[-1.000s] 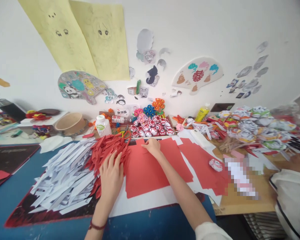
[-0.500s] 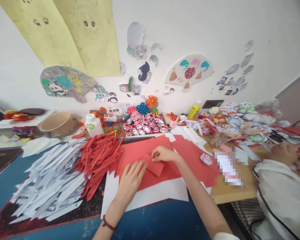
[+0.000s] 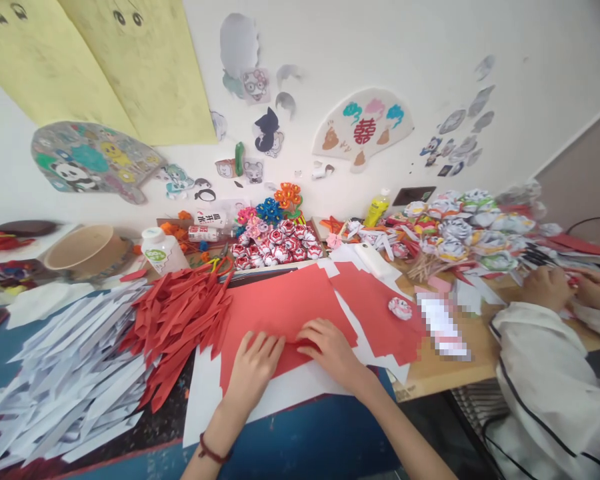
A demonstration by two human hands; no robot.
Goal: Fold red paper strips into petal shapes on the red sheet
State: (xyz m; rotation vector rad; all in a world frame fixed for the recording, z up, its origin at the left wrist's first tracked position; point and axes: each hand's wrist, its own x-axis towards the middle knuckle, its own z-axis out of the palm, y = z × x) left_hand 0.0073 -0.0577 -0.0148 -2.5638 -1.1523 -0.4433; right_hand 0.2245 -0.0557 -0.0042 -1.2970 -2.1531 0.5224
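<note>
Head view: both hands meet at the lower middle of the frame, over a large red sheet point(image 3: 275, 293). The left hand point(image 3: 257, 363) lies palm down with fingers bent onto a small red paper piece point(image 3: 291, 348); whether it grips or only presses cannot be told. The right hand point(image 3: 330, 350) faces it, thumb and fingertips closed on the piece's other end. That piece lies on the red sheet, between the two sets of fingertips and near the sheet's lower edge.

The red sheet runs on above the fingers to its far edge, giving the widest room to move. A white sheet point(image 3: 200, 400) juts out beneath it at left and below, and then comes the blue tabletop point(image 3: 310, 437) along the bottom of the frame. On the left, a pile of red strips point(image 3: 180, 313) overlaps the red sheet's edge and limits sideways room; white strips point(image 3: 80, 373) spread beyond it. To the right, more red paper point(image 3: 363, 303) lies just beside, bearing a paper rosette point(image 3: 400, 308). Red-and-white flowers point(image 3: 285, 245) stand above the far edge. Another person's sleeve point(image 3: 545, 373) fills the lower right, well apart.
</note>
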